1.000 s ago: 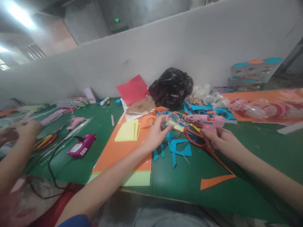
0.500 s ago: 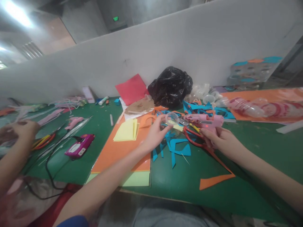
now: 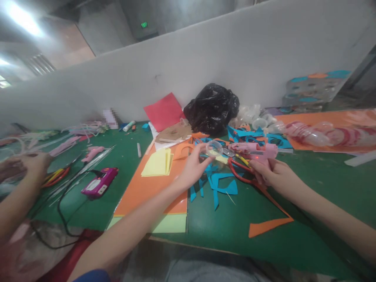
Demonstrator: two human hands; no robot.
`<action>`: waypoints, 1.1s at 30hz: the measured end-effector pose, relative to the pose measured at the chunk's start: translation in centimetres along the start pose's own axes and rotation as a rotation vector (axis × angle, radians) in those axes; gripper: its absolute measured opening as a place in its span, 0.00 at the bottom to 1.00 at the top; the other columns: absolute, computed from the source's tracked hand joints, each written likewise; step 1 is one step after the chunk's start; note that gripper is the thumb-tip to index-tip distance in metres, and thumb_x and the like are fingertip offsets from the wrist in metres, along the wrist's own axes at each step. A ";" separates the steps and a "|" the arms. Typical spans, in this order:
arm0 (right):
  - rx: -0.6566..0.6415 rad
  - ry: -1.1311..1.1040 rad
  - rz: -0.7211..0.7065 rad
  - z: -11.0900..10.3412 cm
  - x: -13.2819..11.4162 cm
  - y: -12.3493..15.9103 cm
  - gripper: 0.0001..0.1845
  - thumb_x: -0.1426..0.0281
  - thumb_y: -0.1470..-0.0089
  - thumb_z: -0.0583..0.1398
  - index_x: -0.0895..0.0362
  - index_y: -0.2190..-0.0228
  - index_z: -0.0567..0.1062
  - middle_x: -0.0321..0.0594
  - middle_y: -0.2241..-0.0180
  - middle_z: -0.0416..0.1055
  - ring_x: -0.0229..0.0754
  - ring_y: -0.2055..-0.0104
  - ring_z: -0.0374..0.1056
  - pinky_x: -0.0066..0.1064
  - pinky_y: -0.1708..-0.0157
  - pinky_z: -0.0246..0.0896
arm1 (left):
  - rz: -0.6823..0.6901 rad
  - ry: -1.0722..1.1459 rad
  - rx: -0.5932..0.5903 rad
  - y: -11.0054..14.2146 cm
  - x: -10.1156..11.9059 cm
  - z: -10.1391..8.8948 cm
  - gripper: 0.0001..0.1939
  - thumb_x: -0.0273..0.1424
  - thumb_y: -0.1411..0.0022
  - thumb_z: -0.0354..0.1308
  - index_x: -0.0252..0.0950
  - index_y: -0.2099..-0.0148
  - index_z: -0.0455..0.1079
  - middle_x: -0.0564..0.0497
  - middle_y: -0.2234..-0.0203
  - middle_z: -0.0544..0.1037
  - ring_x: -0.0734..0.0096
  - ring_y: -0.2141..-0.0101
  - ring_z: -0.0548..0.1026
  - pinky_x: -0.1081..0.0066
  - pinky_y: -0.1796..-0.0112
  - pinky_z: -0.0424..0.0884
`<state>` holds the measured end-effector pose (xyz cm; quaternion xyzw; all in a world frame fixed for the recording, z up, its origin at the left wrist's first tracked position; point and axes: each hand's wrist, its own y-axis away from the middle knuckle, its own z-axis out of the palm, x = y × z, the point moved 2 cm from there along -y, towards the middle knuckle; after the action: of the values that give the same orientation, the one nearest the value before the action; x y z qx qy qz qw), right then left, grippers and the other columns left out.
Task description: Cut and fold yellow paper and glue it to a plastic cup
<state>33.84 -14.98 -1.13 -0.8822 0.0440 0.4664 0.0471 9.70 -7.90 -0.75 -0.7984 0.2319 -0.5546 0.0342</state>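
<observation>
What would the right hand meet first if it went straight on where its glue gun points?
Probably the clear cup in the left hand, ahead of the glue gun; depth is unclear.

Dim, greyish light; a ceiling lamp point(image 3: 23, 17) burns out white high beyond the far left of the bench point(image 3: 220, 231). Glints fleck the black bag point(image 3: 213, 107) near the far edge; a red point glows on the pink glue gun point(image 3: 264, 152). Detail is soft, smeared towards the left edge.
</observation>
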 end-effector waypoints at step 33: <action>-0.077 -0.067 0.043 0.2 0.3 0.4 0.36 0.36 0.50 0.54 0.54 0.88 0.67 0.37 0.86 0.65 0.40 0.78 0.59 0.35 0.69 0.55 | 0.002 -0.011 0.089 -0.1 -0.6 -0.2 0.15 0.37 0.37 0.63 0.40 0.57 0.60 0.52 0.60 0.69 0.70 0.60 0.70 0.69 0.61 0.69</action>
<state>33.76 -15.38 -1.50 -0.8661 0.0433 0.4980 0.0044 9.41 -7.52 -1.23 -0.7988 0.2077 -0.5601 0.0713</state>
